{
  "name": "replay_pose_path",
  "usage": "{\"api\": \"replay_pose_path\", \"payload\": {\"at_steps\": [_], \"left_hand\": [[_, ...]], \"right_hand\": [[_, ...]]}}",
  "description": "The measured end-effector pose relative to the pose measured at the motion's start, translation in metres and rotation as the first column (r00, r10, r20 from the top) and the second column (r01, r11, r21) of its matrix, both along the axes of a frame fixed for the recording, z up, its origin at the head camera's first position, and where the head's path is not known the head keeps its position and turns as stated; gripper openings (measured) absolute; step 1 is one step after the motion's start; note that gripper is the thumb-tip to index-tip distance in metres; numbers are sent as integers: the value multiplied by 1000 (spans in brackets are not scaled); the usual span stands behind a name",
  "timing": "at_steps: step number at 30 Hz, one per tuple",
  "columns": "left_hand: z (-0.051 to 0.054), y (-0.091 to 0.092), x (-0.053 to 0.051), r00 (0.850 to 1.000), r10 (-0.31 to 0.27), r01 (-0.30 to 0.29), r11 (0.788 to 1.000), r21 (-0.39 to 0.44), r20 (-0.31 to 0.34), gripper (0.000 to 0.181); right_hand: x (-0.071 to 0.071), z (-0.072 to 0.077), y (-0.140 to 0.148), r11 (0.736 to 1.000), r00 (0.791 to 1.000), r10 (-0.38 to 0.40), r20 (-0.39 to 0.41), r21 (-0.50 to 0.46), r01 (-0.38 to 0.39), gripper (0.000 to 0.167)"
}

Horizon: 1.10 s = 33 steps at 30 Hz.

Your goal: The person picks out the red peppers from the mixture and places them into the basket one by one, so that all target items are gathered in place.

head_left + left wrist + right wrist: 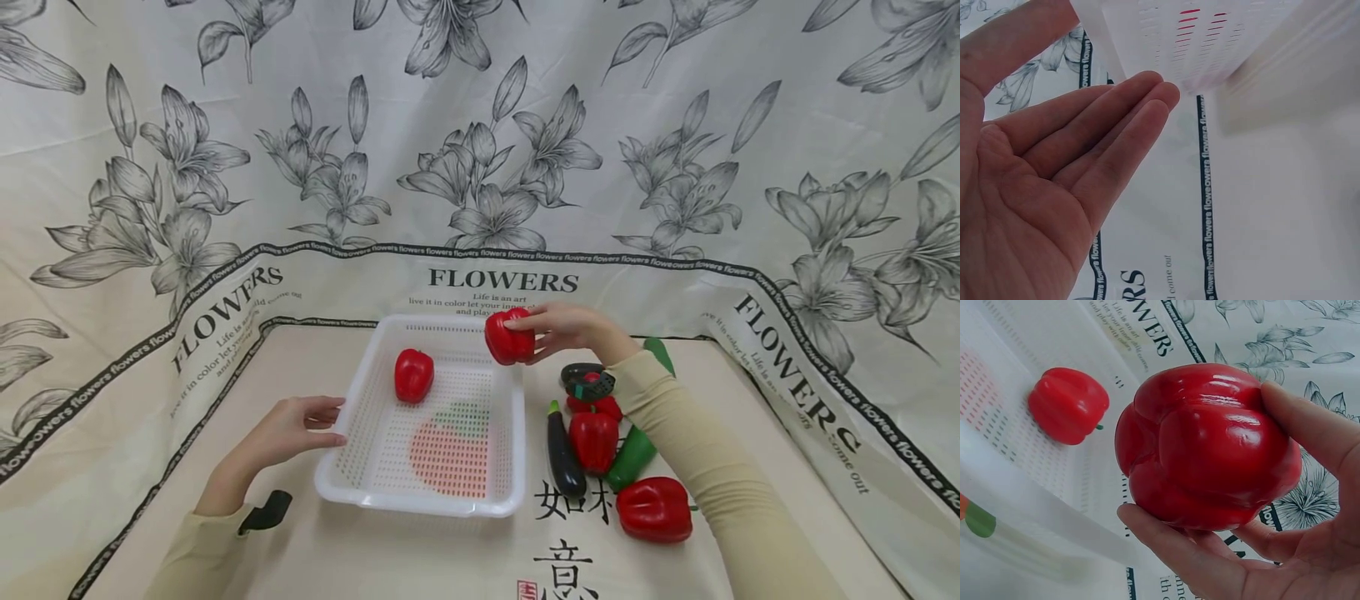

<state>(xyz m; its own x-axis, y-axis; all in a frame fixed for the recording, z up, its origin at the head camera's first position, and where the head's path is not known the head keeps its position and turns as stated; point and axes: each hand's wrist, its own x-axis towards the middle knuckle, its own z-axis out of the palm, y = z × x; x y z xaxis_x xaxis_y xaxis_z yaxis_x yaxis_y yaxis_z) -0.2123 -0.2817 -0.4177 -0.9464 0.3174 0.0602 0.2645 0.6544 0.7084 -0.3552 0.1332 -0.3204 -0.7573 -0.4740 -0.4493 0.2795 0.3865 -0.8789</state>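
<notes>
A red bell pepper (510, 337) is gripped between the thumb and fingers of the right hand (562, 327), held over the right rim of the white basket (360, 497) near its back corner. The right wrist view shows this pepper (1210, 450) close up in the right hand (1310, 550). Inside the basket lies another red pepper (414, 376), at the back left. At the basket's left side, the left hand (303, 425) has its fingers extended by the wall and holds nothing; in the left wrist view the hand (1079, 144) shows straight fingers beside the basket.
Right of the basket lie a dark eggplant (564, 454), a red pepper (594, 442), a green vegetable (632, 458) and a larger red pepper (655, 510). More dark and red vegetables are partly under the right forearm. A flower-printed cloth (480, 200) hangs behind.
</notes>
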Motion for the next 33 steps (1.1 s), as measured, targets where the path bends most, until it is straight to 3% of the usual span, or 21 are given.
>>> {"api": "replay_pose_path", "payload": {"at_steps": [8,20,33], "left_hand": [[-1,-1,0,1000,4,-4,1000,3,6,65],[-3,2,-2,1000,6,-6,1000,1,12,64],[-4,-1,-3,1000,7,-7,1000,-2,2,65]], "right_hand": [[-7,-5,-16,1000,1000,-11,-3,-3,11,53],[-13,-16,-42,996,994,-75,78,-39,78,53],[-15,-30,-64,998,995,-34,91,-50,39,47]]}}
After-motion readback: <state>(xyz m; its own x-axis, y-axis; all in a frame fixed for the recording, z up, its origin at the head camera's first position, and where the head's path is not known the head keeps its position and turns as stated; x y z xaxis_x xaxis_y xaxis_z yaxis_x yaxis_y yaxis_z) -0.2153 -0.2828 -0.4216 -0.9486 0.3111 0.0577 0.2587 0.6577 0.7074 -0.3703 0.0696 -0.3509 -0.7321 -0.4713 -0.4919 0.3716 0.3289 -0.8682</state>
